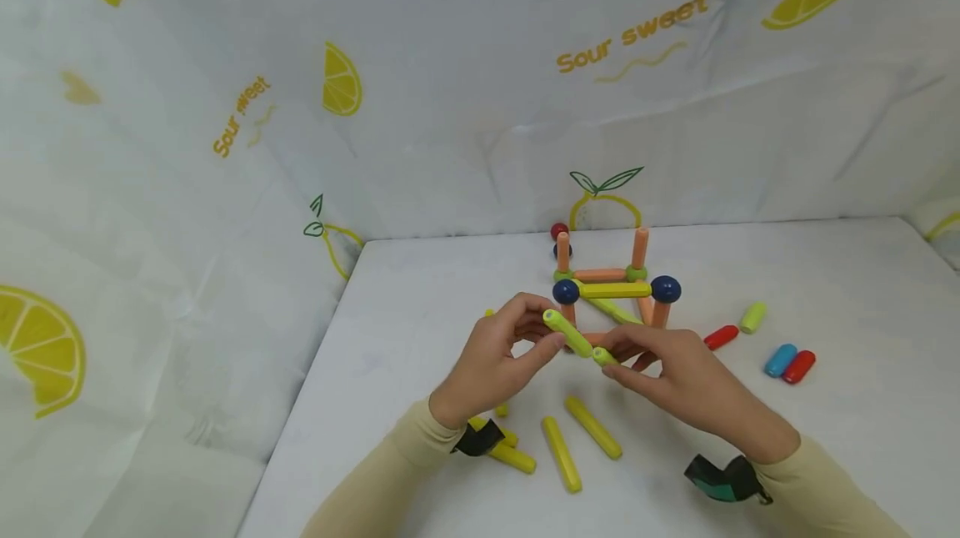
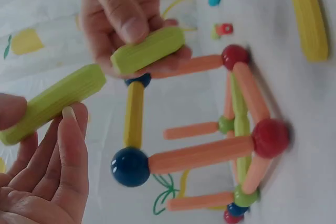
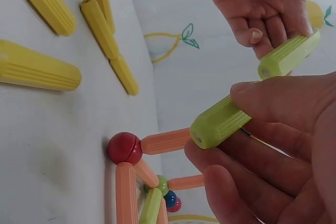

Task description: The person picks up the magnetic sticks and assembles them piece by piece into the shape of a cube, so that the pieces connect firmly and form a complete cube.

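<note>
My left hand (image 1: 491,359) pinches a light green magnetic rod (image 1: 567,333) between thumb and fingers. Another light green rod (image 2: 149,51) is pinched in my right hand (image 1: 686,379). In the head view the near ends of the two rods almost meet; the left wrist view shows a gap between them. Just beyond the hands stands a frame of orange rods and coloured balls. Across its near top a yellow rod (image 1: 615,290) joins two dark blue balls (image 1: 665,289). Red balls (image 2: 271,138) and green balls (image 2: 245,195) form its lower corners, with light green rods low between them.
Several yellow rods (image 1: 562,455) lie on the white table (image 1: 360,329) below and left of the hands. To the right are short red pieces (image 1: 798,367), a blue piece (image 1: 781,360) and a green piece (image 1: 753,318). Behind the frame, a loose-looking red ball (image 1: 559,231) sits near the cloth wall.
</note>
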